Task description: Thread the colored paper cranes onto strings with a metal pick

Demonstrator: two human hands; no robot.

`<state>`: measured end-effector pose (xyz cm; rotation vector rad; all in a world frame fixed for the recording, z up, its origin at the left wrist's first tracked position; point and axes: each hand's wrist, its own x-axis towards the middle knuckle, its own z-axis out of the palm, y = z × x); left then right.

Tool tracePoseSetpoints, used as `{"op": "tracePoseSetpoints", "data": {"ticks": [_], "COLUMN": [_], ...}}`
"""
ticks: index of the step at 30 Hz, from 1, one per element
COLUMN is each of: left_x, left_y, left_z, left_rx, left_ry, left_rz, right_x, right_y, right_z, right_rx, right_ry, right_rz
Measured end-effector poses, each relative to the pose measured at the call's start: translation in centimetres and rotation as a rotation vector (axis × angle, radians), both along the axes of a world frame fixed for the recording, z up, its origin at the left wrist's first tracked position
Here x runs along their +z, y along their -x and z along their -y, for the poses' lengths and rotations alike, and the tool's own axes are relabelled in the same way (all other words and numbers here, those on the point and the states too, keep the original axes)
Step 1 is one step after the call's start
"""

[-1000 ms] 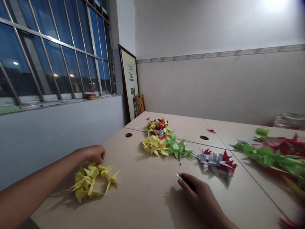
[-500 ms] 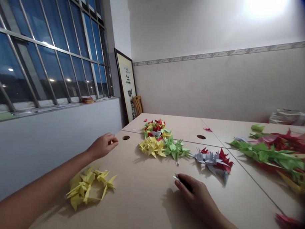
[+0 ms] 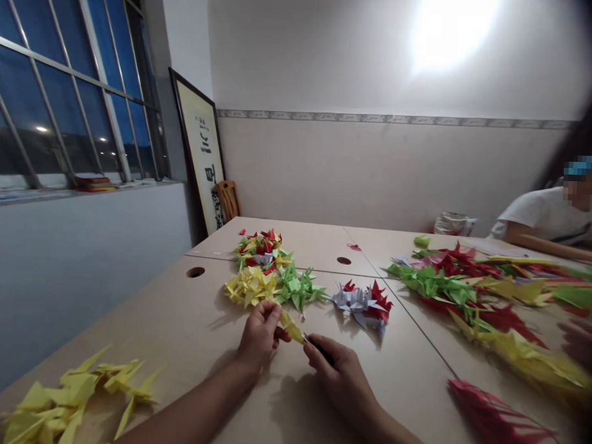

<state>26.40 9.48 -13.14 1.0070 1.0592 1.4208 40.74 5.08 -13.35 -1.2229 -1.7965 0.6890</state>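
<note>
Gripped in left hand (image 3: pixel 261 337): folded yellow paper crane (image 3: pixel 290 327); clasped in right hand (image 3: pixel 339 376), touching it: slim black tool (image 3: pixel 319 350); tearing risked by slipping.

Office-ish rm; joined desks (image 3: pixel 305 245), barred window (image 3: pixel 71 104)

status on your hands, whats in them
Left hand pinching a yellow origami crane. Right hand holding a dark-handled tool, tip at the crane. Piles of paper cranes just ahead.
</note>
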Motion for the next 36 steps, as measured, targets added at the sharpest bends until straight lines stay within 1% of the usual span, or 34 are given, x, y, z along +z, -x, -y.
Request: {"op": "tracePoseSetpoints", "data": {"ticks": [3,5,10,17,19,22,24,26,29,31,34,36], "left_x": [0.0,-0.1,-0.6,-0.3,-0.4,-0.4,-0.3,0.0,0.4,0.5,0.5,0.4], "left_y": [0.3,0.2,-0.1,-0.2,0.0,0.4,0.6,0.8,0.8,0.8,0.7,0.7], "left_z": [0.0,0.0,0.4,1.0,0.9,0.9,1.1,1.3,1.8,1.9,1.9,1.7], "left_rx": [0.032,0.028,-0.072,-0.131,-0.105,-0.018,0.018,0.007,-0.059,-0.08,-0.06,-0.068], "left_ry": [-0.016,-0.029,-0.125,-0.161,-0.202,-0.329,-0.407,-0.463,-0.528,-0.534,-0.511,-0.504], "left_rz": [-0.037,-0.06,-0.151,-0.202,-0.263,-0.415,-0.49,-0.54,-0.613,-0.624,-0.601,-0.589], "right_x": [-0.1,0.0,0.4,0.5,0.6,0.7,0.7,0.7,0.5,0.4,0.3,0.2], "right_y": [0.0,0.1,0.2,0.2,0.2,0.1,0.1,0.0,-0.1,-0.2,-0.2,-0.2], "right_z": [0.0,0.0,0.0,-0.1,0.0,0.1,0.1,0.1,0.1,0.0,0.0,0.0], "right_rx": [-0.002,0.011,0.029,0.006,0.002,-0.023,-0.037,-0.039,-0.035,-0.04,-0.043,-0.034], "right_ry": [-0.014,-0.025,0.01,0.067,0.068,0.056,0.05,0.049,0.041,0.032,0.027,0.026], "right_rz": [0.026,0.031,-0.006,0.026,0.027,-0.01,-0.045,-0.073,-0.095,-0.088,-0.049,-0.034]}}
